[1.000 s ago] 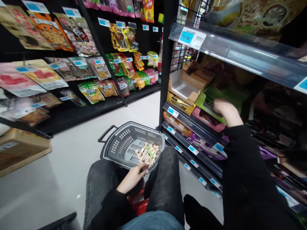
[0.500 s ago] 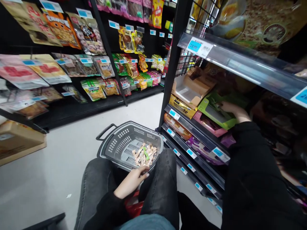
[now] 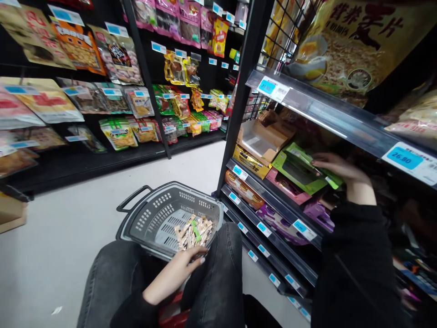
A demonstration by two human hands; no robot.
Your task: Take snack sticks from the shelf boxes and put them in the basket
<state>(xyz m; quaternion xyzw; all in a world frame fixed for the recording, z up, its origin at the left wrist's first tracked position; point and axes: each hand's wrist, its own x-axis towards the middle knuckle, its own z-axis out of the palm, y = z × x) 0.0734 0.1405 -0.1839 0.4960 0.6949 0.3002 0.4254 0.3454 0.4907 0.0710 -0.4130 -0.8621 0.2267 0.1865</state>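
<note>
My left hand [image 3: 175, 272] is closed over the near rim of a grey plastic shopping basket [image 3: 136, 239], which sits in front of my knees. Inside the basket lies a pile of small beige stick packets [image 3: 186, 234] with a green packet [image 3: 195, 230] on top. To the right, my right hand [image 3: 336, 167] reaches onto a shelf and grips the back edge of an open green cardboard box [image 3: 288, 175]. Some of its fingers are hidden behind the box edge. The box looks tilted, and its contents are hard to make out.
An open brown carton [image 3: 261, 139] and a pink box [image 3: 285, 187] flank the green box. Above my right hand runs a shelf edge [image 3: 341, 123] with price tags. Hanging snack bags [image 3: 118, 57] fill the left rack. A black post [image 3: 239, 91] stands between the racks.
My right hand has moved from inside the green box to its back edge, and the box has tilted. My left hand stays at the basket rim. The view has shifted slightly.
</note>
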